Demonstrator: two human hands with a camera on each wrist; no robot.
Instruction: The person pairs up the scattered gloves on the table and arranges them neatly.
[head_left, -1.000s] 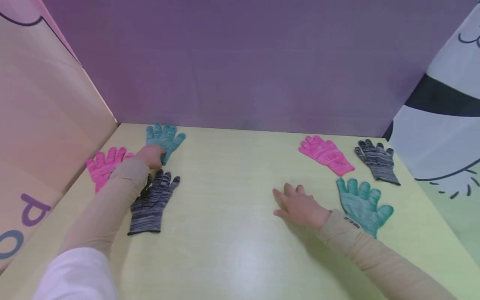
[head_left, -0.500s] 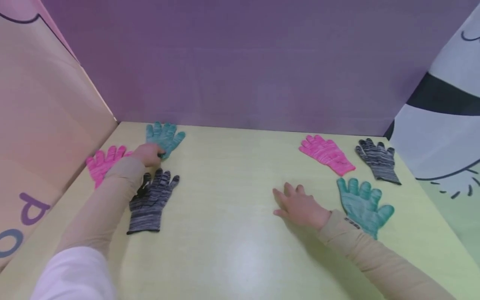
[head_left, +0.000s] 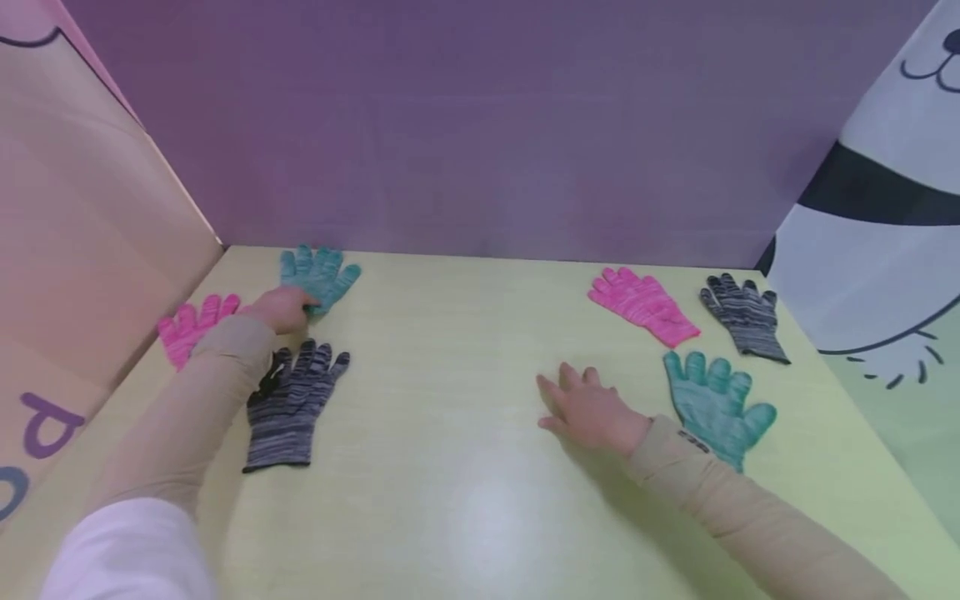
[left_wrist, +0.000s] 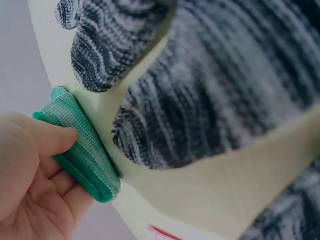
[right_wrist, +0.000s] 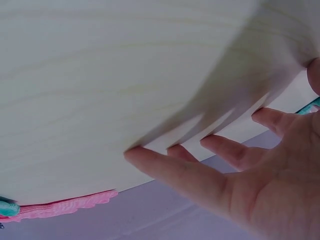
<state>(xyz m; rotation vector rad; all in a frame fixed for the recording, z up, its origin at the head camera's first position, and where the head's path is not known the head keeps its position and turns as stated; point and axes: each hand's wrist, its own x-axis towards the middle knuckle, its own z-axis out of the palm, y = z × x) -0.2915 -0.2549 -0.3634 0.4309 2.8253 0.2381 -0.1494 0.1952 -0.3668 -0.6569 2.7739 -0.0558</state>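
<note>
My left hand (head_left: 279, 308) pinches the cuff end of a teal knit glove (head_left: 318, 277) at the far left of the table, thumb on top. That glove's fingers lie spread toward the back wall. In the left wrist view the gripped cuff (left_wrist: 90, 155) looks folded and lifted. Under my left forearm are a pink glove (head_left: 183, 333), partly covered, and a black-and-grey glove (head_left: 281, 429) nearer me. My right hand (head_left: 592, 410) rests its fingertips on the table, fingers spread, holding nothing. A second teal glove (head_left: 716, 400) lies beside the right wrist, partly under the sleeve.
Farther back on the right lie another pink glove (head_left: 645, 307) and another black-and-grey glove (head_left: 744, 317). A purple panel (head_left: 480, 133) stands along the table's back edge. Printed panels flank the left (head_left: 90, 217) and right (head_left: 885, 258) sides.
The head view has shifted slightly to the right. The teal glove's cuff, which stuck out below my left fingers, is now drawn up into the pinch. My right hand stays in place.
</note>
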